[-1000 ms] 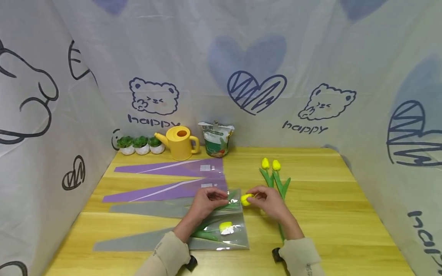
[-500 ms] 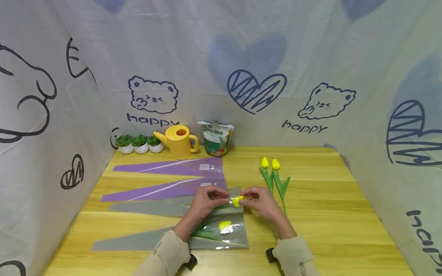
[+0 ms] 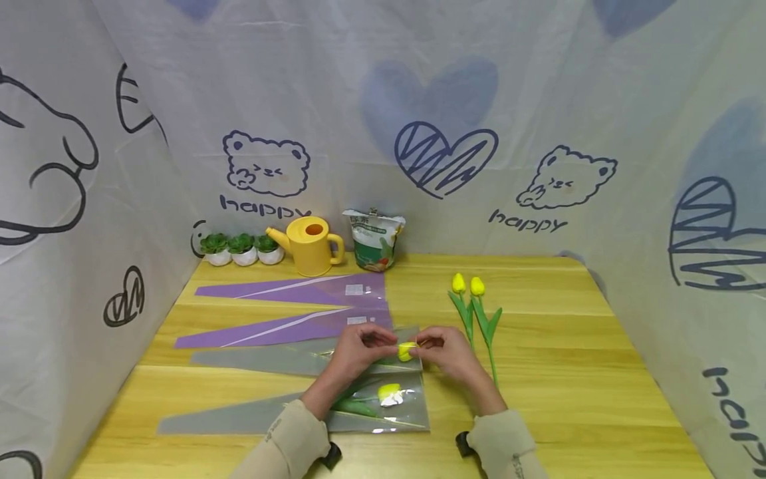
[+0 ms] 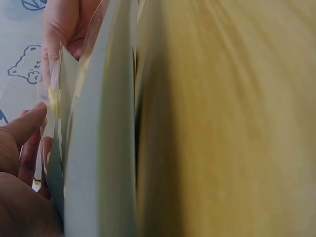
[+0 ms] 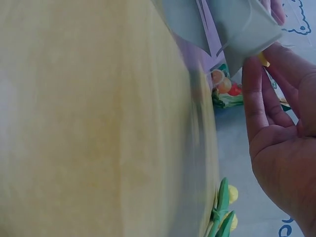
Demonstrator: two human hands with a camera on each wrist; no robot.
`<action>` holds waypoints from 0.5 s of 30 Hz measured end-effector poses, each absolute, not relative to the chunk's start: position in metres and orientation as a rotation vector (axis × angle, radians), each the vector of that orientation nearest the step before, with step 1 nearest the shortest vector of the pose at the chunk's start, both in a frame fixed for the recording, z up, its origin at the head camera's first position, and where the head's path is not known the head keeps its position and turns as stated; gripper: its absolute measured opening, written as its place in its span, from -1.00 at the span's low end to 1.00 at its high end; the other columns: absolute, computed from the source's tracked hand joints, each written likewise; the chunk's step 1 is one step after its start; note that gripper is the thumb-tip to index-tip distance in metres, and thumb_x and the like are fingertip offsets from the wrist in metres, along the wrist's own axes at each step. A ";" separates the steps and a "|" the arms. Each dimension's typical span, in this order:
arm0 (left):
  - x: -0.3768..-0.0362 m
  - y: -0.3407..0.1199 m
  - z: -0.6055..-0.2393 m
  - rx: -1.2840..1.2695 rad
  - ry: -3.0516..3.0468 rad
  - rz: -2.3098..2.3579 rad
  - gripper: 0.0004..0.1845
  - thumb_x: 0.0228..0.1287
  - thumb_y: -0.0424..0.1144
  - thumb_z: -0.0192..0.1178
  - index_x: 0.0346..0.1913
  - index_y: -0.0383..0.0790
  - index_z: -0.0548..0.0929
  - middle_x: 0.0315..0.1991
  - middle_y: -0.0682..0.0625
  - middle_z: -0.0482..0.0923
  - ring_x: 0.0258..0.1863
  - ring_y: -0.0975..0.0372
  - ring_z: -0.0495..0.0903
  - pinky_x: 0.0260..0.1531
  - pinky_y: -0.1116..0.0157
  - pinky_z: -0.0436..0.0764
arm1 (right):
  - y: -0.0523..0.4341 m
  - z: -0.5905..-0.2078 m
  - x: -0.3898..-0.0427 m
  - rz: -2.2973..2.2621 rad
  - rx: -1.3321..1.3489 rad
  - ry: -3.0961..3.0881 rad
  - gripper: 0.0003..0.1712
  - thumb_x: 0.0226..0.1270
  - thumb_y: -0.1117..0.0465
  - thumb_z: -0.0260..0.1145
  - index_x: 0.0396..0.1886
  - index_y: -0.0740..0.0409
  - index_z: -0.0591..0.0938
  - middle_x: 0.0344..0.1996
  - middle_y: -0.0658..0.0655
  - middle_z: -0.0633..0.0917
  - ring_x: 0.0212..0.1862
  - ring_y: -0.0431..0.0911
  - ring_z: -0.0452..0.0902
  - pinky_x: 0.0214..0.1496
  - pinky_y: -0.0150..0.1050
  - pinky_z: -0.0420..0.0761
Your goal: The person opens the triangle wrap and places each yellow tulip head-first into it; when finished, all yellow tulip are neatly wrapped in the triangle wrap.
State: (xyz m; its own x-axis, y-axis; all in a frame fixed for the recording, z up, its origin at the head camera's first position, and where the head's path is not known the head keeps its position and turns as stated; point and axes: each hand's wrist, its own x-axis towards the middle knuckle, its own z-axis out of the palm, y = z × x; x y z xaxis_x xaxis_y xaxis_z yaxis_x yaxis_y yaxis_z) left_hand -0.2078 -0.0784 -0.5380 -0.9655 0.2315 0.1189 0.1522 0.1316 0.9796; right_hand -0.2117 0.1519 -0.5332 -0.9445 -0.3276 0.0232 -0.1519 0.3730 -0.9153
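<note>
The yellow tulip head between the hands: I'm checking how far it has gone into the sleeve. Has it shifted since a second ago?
Yes. The yellow tulip head has moved left, away from the two loose tulips and over the grey sleeve's open end.

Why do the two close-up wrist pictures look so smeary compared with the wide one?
Head view: evenly lit and sharp, with glare on the clear sleeve. Left wrist view: table and sleeve edge too near, out of focus. Right wrist view: table blurred, right hand fairly clear.
</note>
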 end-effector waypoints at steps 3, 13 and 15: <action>-0.208 -0.078 -0.539 0.412 2.310 1.992 -0.77 0.10 -0.42 0.55 -0.16 -0.38 0.81 -0.25 -0.30 0.79 -0.38 0.33 0.71 -0.35 0.44 0.66 | 0.150 -0.529 -0.210 -1.632 -0.432 2.443 -0.77 0.28 0.30 0.52 -0.11 0.31 0.78 -0.19 0.25 0.79 -0.23 -0.11 0.69 -0.21 -0.39 0.69; -0.204 -0.088 -0.534 0.454 2.432 1.871 -0.75 0.10 -0.34 0.57 -0.12 -0.26 0.83 -0.14 -0.15 0.80 -0.10 0.09 0.75 -0.01 0.25 0.70 | 0.143 -0.510 -0.199 -1.642 -0.409 2.428 -0.82 0.32 0.39 0.46 -0.12 0.40 0.76 -0.19 0.43 0.75 -0.20 0.16 0.71 -0.24 -0.42 0.65; -0.204 -0.095 -0.531 0.472 2.485 1.806 -0.73 0.11 -0.33 0.57 -0.09 -0.23 0.83 -0.09 -0.09 0.80 0.00 0.06 0.73 0.11 0.14 0.67 | 0.145 -0.518 -0.203 -1.643 -0.389 2.437 -0.81 0.33 0.37 0.46 -0.11 0.39 0.76 -0.18 0.41 0.76 -0.19 0.13 0.72 -0.23 -0.42 0.66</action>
State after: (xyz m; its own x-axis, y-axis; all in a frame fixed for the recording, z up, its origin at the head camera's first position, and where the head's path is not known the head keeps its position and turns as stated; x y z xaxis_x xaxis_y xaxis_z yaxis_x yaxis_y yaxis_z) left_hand -0.2038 -0.0946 -0.5310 -0.9534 0.2623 0.1494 0.2230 0.2785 0.9342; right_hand -0.2029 0.1452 -0.5184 -0.9502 -0.3115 -0.0004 -0.1164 0.3562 -0.9271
